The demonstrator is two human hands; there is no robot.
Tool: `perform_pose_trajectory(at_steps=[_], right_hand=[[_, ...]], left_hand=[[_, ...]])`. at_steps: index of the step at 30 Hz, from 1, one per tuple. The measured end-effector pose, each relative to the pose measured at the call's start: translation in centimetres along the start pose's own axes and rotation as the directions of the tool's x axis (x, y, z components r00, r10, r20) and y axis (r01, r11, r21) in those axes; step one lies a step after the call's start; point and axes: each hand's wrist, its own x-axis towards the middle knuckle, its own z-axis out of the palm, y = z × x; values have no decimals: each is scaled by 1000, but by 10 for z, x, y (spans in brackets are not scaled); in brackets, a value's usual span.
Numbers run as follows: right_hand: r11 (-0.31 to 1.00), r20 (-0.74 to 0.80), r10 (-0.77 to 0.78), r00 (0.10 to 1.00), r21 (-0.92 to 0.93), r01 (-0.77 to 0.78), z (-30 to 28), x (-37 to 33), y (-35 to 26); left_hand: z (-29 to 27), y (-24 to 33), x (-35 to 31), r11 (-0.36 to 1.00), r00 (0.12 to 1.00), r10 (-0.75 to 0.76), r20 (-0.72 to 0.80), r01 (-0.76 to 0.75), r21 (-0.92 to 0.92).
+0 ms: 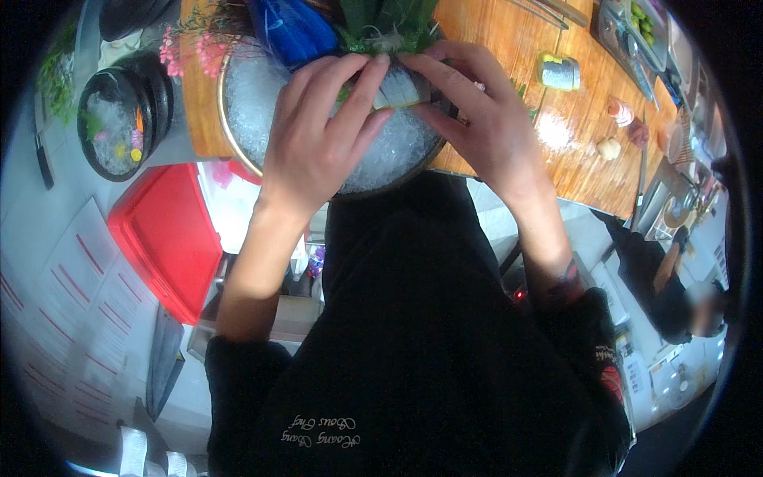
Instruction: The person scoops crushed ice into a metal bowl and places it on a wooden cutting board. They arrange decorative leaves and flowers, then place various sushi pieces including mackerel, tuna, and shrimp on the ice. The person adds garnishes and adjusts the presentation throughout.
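Between my two hands sits a row of silvery fish slices (401, 89) with a yellow lower edge, above a round bowl of crushed ice (245, 107). My left hand (318, 139) is closed on the left side of the slices, its fingertips at their upper edge and its thumb lower down. From the other side my right hand (493, 127) grips them in the same way, fingers above and thumb below. Green leaves (389, 20) and white shreds stand just beyond the fingertips. A shiny blue object (294, 32) leans at the bowl's far left, beside pink flower sprigs (203, 52).
On the wooden board (584, 163) at right lie another silvery, yellow-edged fish piece (559, 71) and small pinkish pieces (621, 111). Black bowls (119, 119), the front one holding ice and garnish, stand at left, near a red lid (171, 238). Another person (656, 258) is at far right.
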Motion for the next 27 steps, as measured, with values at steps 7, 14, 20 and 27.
perform_pose_trajectory(at_steps=[7, 14, 20, 27], right_hand=[[999, -57, -33, 998, 1, 33, 6, -2, 5], [999, -50, -15, 999, -33, 13, 9, -4, 5], [990, -205, 55, 977, -114, -80, -63, -32, 37], [928, 23, 371, 929, -49, -369, -139, -57, 155]], left_hand=[[2, -2, -1, 1000, 1000, -18, 24, 19, -15], [1, 4, 1, 999, 998, -41, 46, 41, 6], [-23, 28, 21, 998, 994, -63, 86, 63, -5], [76, 118, 122, 938, 965, -41, 259, 126, -322]])
